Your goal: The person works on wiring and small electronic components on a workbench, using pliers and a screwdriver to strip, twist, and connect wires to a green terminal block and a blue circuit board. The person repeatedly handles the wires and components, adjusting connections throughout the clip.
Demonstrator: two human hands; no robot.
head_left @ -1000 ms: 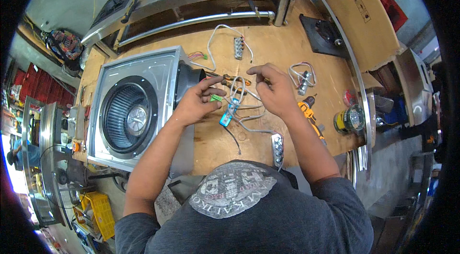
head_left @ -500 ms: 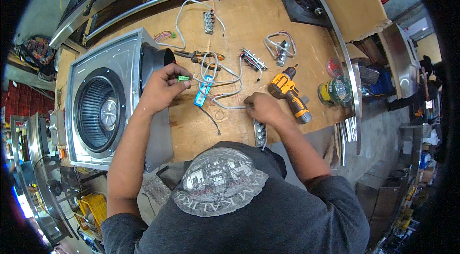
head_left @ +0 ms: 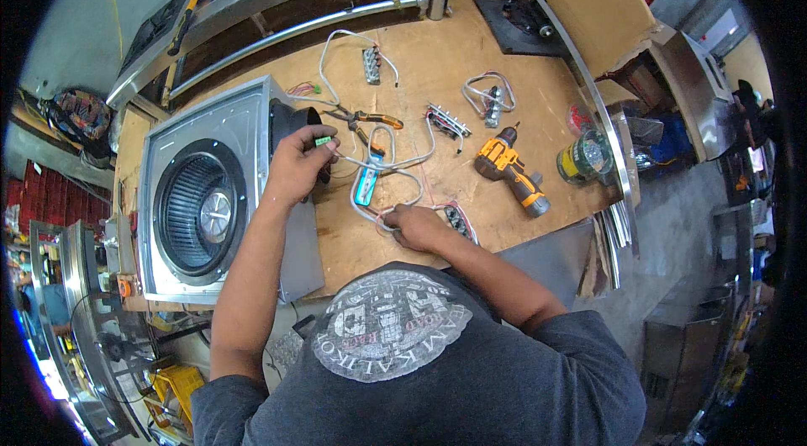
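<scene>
Between thumb and fingers of my left hand (head_left: 296, 164) is a small green connector plug (head_left: 324, 142), with a grey cable running from it. Closed low over the bench, my right hand (head_left: 418, 228) pinches the looped grey cable (head_left: 409, 174) near its lower end. Under the loops lies a blue oblong piece (head_left: 366, 183) with a pale middle. Orange-handled pliers (head_left: 376, 119) rest open just beyond it. Partly behind my right hand sits a switch strip (head_left: 456, 219) with wires. Beside my left forearm stands a metal blower housing (head_left: 290, 253) with a black fan wheel (head_left: 199, 209).
A yellow-black cordless drill (head_left: 510, 171) lies to the right, near a clear green-tinted tub (head_left: 587, 158). Several wired switch strips, including one at the far side (head_left: 371, 65), lie about. A black plate (head_left: 523, 26) is at the far right; a hammer (head_left: 190, 11) rests on a metal frame.
My right hand has moved left, toward the blue piece, drawing the cable into a tighter loop. My left hand still holds the green plug. The whole view has shifted slightly.
</scene>
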